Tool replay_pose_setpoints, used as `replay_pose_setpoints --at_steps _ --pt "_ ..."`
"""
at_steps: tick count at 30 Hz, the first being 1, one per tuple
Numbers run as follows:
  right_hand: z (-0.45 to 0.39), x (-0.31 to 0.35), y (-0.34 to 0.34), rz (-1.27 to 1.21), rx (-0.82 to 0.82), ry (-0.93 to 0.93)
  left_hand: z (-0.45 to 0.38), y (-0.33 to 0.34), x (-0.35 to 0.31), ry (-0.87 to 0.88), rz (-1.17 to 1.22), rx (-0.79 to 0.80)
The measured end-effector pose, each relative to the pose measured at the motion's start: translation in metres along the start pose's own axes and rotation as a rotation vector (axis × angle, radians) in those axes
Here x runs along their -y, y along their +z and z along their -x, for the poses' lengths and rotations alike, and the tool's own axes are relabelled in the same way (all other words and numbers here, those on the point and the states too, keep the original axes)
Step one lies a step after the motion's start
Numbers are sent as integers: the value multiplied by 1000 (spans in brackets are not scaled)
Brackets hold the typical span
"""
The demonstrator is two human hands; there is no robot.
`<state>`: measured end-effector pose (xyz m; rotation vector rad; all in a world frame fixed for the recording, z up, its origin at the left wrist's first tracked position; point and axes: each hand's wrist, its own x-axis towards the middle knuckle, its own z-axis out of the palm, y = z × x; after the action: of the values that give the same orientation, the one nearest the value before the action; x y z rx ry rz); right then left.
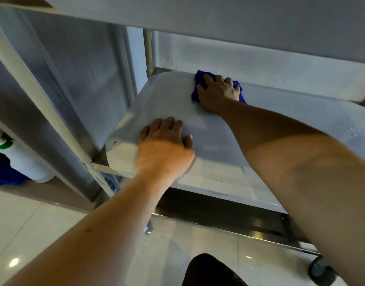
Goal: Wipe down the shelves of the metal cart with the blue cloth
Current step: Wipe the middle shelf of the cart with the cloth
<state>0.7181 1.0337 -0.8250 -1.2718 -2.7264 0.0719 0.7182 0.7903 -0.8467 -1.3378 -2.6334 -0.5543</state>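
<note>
The metal cart's middle shelf (270, 145) is a flat steel sheet, seen from above and in front. A bunched blue cloth (196, 93) lies at the shelf's far edge, near its back left corner. My right hand (218, 93) presses down on the cloth with its fingers spread over it, and most of the cloth is hidden under the palm. My left hand (165, 145) rests flat on the shelf near the front left corner, holding nothing.
The cart's upper shelf (198, 15) overhangs the working area. A lower shelf rail (218, 215) and a caster wheel (320, 271) show below. A white spray bottle with a green collar (22, 162) stands at the left, beside something blue. My knee (208, 271) is over the tiled floor.
</note>
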Motion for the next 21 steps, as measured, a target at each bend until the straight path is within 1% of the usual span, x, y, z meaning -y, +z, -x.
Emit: replay_pose_setpoints --at_steps 6,10,14,17,21 --pt "43 3 -4 4 19 -32 -1 -1 1 8 -6 11" --pt "102 4 -9 -24 23 -69 0 -2 1 24 1 0" --pt "168 5 -17 -53 53 -79 -1 -10 -5 -28 56 48" --pt "209 0 -22 -79 61 -90 1 -16 -10 -33 17 83" --pt "247 -16 -27 -94 26 -130 3 -23 -15 -37 -71 132"
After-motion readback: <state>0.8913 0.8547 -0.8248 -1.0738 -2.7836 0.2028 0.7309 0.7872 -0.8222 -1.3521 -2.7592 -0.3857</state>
